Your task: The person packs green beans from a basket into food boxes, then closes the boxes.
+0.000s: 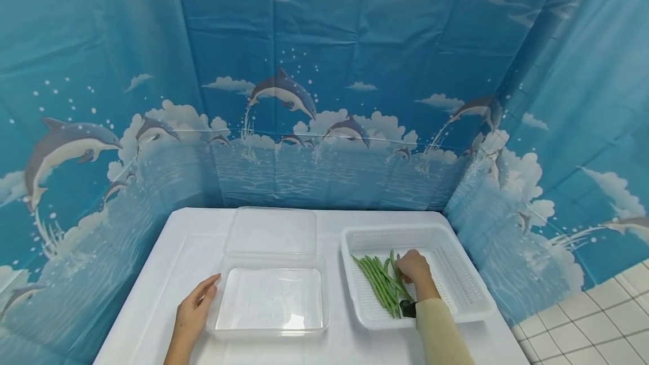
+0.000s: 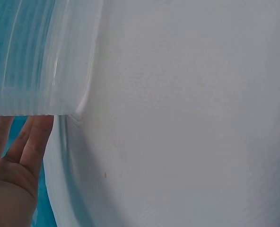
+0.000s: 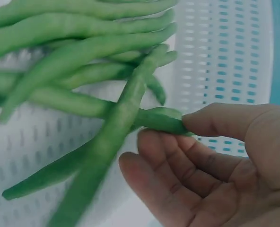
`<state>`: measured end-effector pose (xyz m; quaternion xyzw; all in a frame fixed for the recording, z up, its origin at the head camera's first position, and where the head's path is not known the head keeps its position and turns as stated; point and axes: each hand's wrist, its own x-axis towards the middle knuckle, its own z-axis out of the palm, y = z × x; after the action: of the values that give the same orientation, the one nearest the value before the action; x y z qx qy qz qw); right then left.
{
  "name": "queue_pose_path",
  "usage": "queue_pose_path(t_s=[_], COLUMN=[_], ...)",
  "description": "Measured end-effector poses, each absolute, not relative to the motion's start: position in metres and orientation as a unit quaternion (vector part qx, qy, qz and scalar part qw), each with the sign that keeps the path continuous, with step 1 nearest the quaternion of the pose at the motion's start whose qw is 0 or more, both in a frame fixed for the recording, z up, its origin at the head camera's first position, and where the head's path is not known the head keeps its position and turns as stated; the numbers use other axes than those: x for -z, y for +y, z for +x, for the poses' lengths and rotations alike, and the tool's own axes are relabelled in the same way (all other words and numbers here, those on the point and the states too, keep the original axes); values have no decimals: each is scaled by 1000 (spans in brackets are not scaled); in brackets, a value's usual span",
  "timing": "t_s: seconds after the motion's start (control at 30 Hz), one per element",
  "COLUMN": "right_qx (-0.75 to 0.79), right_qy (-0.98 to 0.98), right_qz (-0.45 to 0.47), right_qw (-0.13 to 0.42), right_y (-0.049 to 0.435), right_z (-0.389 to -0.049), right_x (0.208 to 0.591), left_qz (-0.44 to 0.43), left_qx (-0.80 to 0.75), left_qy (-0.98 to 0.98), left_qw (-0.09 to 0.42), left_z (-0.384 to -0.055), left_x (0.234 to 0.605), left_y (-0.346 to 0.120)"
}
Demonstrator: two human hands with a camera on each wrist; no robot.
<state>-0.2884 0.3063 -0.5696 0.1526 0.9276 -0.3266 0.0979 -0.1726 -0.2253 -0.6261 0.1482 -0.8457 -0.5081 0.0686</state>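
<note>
Several long green beans lie in a loose bundle in the left half of a white perforated basket. My right hand reaches down into the basket at the bundle's right side. In the right wrist view, its thumb and fingers pinch the end of one green bean, while another bean crosses over it. To the left stands a clear plastic container with nothing in it. My left hand is at its left side, fingers extended; in the left wrist view the fingertips reach behind the container wall.
Behind the container lies a clear flat lid. Everything stands on a table with a white cloth. A blue dolphin-print curtain surrounds the table's back and sides, and white floor tiles show at the right.
</note>
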Motion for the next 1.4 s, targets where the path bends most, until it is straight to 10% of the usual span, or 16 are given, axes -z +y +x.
queue_pose_path(t_s=[0.7,1.4], right_qx=[561,600], right_qy=[816,782], right_qz=[113,5], right_qw=[78,168], right_y=[259,86], right_z=[-282,-278], right_x=[505,513], left_qz=[146,148], left_qx=[508,504], left_qy=[-845,-847], left_qw=[76,85], left_z=[-173,-173], left_x=[627,626], left_y=[-226,-226])
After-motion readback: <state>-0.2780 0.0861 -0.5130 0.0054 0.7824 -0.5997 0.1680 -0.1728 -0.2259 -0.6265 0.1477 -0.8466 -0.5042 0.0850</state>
